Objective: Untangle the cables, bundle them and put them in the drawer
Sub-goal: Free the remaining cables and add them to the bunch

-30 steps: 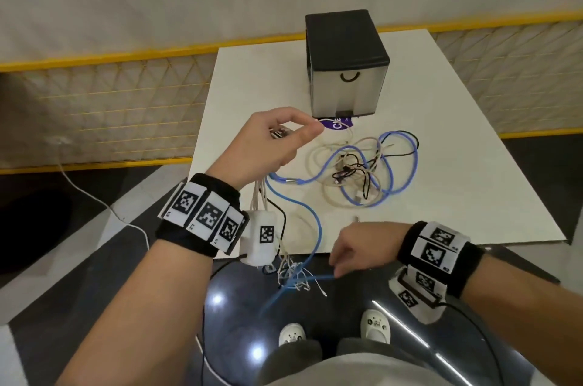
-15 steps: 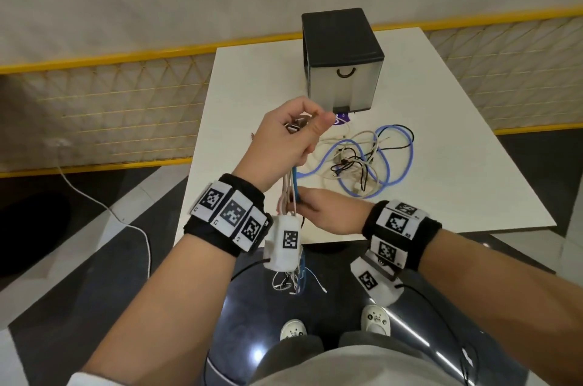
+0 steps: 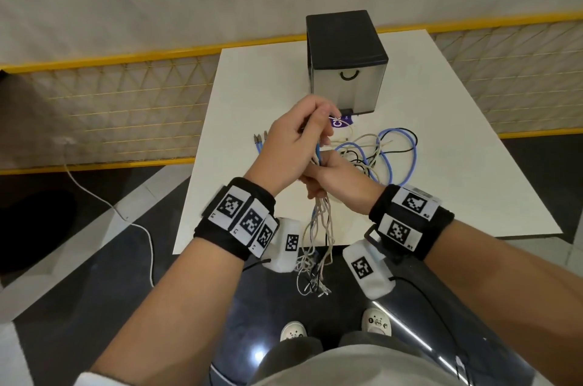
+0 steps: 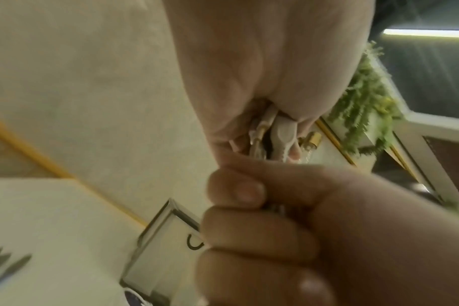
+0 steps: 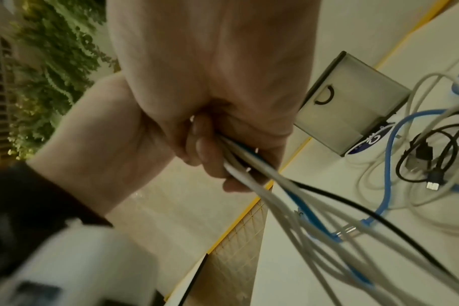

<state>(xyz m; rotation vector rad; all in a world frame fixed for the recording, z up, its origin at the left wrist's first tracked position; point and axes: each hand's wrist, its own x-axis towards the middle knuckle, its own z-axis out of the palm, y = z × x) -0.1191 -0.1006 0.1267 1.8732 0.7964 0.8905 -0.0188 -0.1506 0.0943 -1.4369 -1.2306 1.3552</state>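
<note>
Your left hand (image 3: 296, 139) grips the cable ends up high. Your right hand (image 3: 331, 177) has come up to squeeze the hanging cables (image 3: 318, 234) just below. More cables (image 3: 388, 152) lie on the tabletop (image 3: 473, 164), so bundling isn't finished.

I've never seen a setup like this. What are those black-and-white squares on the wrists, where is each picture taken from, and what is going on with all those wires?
There is no machine here: a person works with bare hands. The patterned squares sit on black wristbands; their purpose is not shown. One picture comes from a camera on the head, looking down; the other two from small cameras worn at each wrist, looking along the fingers.

The left hand pinches a bunch of cables near their plugs, and the right hand has its grip around the same bunch just below; the ends dangle past the table edge. On the white table lies a loose tangle of blue, white and black cables, and behind it stands a small drawer box, closed.
</note>
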